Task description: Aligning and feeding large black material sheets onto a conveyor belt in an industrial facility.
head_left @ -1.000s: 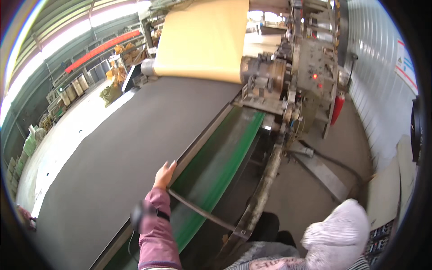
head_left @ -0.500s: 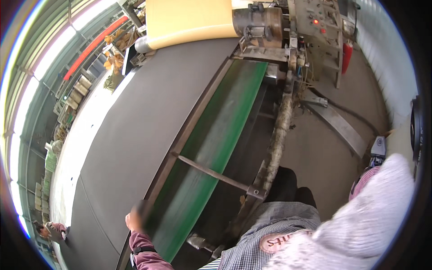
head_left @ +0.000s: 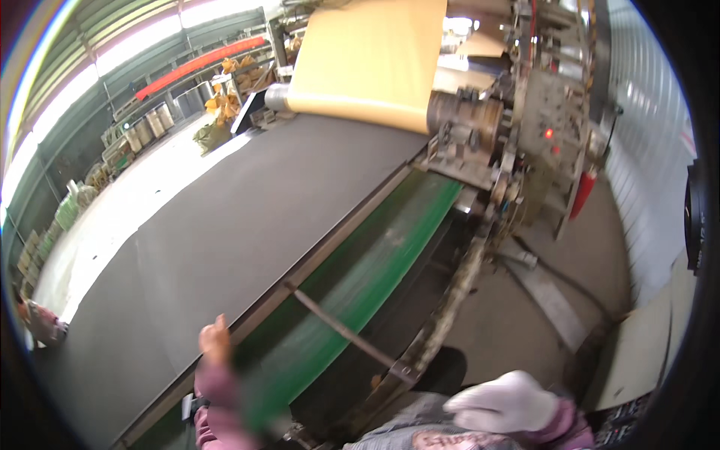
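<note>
One dark sheet (head_left: 225,210), one green belt (head_left: 367,266), one crossbar (head_left: 341,328), one white glove (head_left: 506,403) and one co-worker (head_left: 43,326) show.

The sheet (head_left: 240,210) is a broad, dark grey, matt band, spread flat and looking smooth from where I stand. A paler sheen shows over its near left part. Its right edge runs along the rail (head_left: 330,238); its left edge borders the bright floor (head_left: 112,225). Its far end reaches the yellow sheet (head_left: 367,67).
</note>
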`<state>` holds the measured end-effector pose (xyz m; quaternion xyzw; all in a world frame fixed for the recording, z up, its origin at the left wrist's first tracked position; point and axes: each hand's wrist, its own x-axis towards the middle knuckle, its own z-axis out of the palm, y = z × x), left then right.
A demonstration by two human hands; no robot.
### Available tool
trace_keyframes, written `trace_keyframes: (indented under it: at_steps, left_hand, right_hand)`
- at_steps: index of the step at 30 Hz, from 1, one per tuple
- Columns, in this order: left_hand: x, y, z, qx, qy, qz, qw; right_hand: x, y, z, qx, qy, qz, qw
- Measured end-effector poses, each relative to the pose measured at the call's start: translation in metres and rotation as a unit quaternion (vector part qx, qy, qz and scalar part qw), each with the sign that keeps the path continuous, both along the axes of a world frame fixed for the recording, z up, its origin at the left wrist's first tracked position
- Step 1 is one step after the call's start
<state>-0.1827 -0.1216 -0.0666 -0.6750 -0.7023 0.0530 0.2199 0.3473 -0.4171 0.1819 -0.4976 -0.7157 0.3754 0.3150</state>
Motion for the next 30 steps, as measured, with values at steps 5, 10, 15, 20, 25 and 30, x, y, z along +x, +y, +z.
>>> trace_keyframes:
  at_steps: [5,10,15,20,25,30]
  left_hand:
    - [-0.005,-0.025,0.006,0.065,-0.173,0.15,0.971]
    - [0.077,0.0,0.03,0.053,-0.253,0.044,0.965]
    - [0.137,0.026,0.038,0.047,-0.203,0.042,0.977]
    - [0.224,0.063,0.049,0.026,-0.235,-0.033,0.971]
    - [0.179,0.111,-0.015,0.097,-0.344,-0.173,0.918]
    - [0.075,0.057,0.013,0.105,-0.217,-0.212,0.947]
  right_hand:
    - [-0.014,0.007,-0.13,-0.451,0.021,-0.046,0.891]
    - [-0.03,-0.008,-0.224,-0.437,0.232,-0.147,0.857]
    - [-0.03,0.005,-0.237,-0.477,0.221,-0.122,0.842]
    - [-0.03,0.004,-0.214,-0.504,0.231,-0.2,0.808]
    - [-0.047,0.014,-0.197,-0.522,0.235,-0.183,0.799]
    - [-0.033,0.007,-0.219,-0.491,0.249,-0.195,0.811]
